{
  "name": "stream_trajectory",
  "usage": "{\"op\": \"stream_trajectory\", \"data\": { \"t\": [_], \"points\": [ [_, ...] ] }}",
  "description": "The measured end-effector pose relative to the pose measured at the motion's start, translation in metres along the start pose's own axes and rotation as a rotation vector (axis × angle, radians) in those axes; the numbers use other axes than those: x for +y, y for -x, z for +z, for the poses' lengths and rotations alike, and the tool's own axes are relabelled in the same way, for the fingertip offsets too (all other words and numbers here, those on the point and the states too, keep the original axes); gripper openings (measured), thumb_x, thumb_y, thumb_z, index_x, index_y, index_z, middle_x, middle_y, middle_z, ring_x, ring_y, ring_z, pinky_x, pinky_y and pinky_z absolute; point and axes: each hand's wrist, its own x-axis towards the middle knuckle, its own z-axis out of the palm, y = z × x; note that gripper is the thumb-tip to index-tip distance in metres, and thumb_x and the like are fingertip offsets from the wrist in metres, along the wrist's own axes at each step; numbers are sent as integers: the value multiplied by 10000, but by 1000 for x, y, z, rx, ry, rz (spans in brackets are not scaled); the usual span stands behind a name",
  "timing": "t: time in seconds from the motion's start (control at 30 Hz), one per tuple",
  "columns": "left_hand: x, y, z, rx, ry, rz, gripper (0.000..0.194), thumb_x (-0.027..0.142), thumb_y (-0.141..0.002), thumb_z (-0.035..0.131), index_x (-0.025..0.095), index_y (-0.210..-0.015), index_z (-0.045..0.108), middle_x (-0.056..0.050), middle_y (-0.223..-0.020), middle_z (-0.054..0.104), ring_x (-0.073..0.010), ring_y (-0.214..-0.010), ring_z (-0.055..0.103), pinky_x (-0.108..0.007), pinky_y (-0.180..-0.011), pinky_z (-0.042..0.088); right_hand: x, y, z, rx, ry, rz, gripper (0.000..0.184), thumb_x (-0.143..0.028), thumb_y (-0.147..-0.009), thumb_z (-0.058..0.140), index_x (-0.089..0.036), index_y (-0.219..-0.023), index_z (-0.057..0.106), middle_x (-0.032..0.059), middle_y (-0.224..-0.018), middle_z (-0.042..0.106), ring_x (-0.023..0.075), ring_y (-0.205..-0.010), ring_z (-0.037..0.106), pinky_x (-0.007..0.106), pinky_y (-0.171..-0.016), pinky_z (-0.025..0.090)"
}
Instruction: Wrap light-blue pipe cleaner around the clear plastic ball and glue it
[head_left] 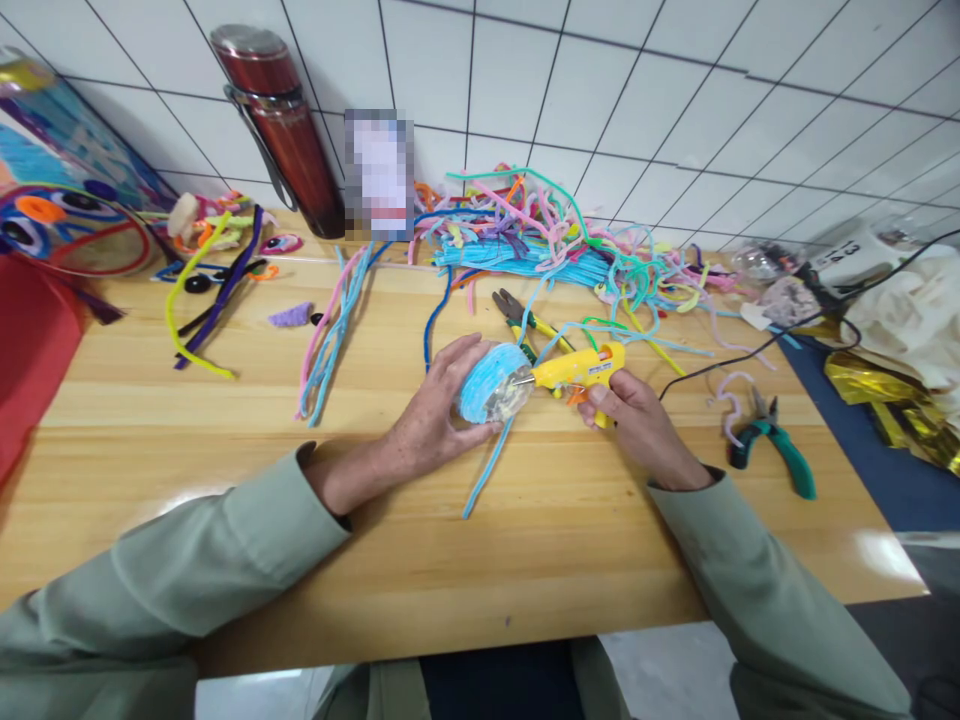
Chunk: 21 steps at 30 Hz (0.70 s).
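Note:
My left hand (439, 405) grips a clear ball (487, 385) partly wrapped in light blue pipe cleaner, its bare side facing right. A loose light blue pipe cleaner end (486, 470) hangs from the ball toward me, and another length rises behind it. In my right hand (630, 415) is a yellow hot glue gun (577, 368), my fingers round its handle near the orange trigger. Its metal nozzle meets the bare side of the ball, or nearly so; I cannot tell if they touch. Pliers (525, 322) with yellow-green handles lie just behind.
A tangled heap of pipe cleaners (540, 235) lies along the tiled wall. A red thermos (281, 130) and a blurred-out box (379, 175) stand back left. Green-handled pliers (776, 445) lie right, near the black cord (739, 357). Cut pipe cleaners (337, 335) lie left.

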Motion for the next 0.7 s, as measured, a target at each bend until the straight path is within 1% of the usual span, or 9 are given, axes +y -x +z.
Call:
{"op": "stream_trajectory", "data": {
  "t": [0.13, 0.33, 0.5, 0.63, 0.7],
  "points": [
    [0, 0, -1, -20, -7, -6, 1000, 379, -940, 837, 325, -1721, 214, -188, -1645, 463, -378, -1588, 441, -616, -1282, 464, 1, 0, 0, 36, -3, -2, 565, -776, -826, 812, -244, -767, 630, -15, -671, 646, 146, -588, 524, 305, -578, 414],
    [-1, 1, -1, -33, -10, -11, 1002, 398, -942, 834, 325, -1722, 209, -188, -1650, 457, -390, -1585, 438, -624, -1280, 457, -3, -1, 2, -30, -9, -4, 568, -767, -826, 820, -237, -751, 631, -15, -654, 639, 142, -574, 523, 310, -586, 420],
    [0, 1, -1, -30, -7, -10, 992, 369, -942, 835, 323, -1718, 219, -187, -1642, 463, -382, -1580, 444, -610, -1280, 460, -3, -1, 1, 26, -28, -3, 582, -780, -803, 831, -237, -754, 628, -19, -648, 645, 136, -561, 515, 301, -564, 399],
    [0, 1, -1, -26, -19, -13, 998, 389, -934, 840, 335, -1714, 220, -180, -1644, 460, -389, -1578, 445, -621, -1274, 466, -7, 0, 1, -34, -7, -13, 577, -776, -817, 823, -231, -747, 647, -11, -648, 643, 137, -569, 519, 311, -582, 408],
    [0, 1, -1, -28, -21, -30, 986, 408, -938, 834, 338, -1711, 227, -181, -1648, 455, -389, -1575, 451, -623, -1275, 466, -10, 1, -2, -23, 15, -8, 585, -779, -813, 824, -231, -727, 637, -7, -646, 642, 138, -569, 518, 311, -578, 404]
  ]
}}
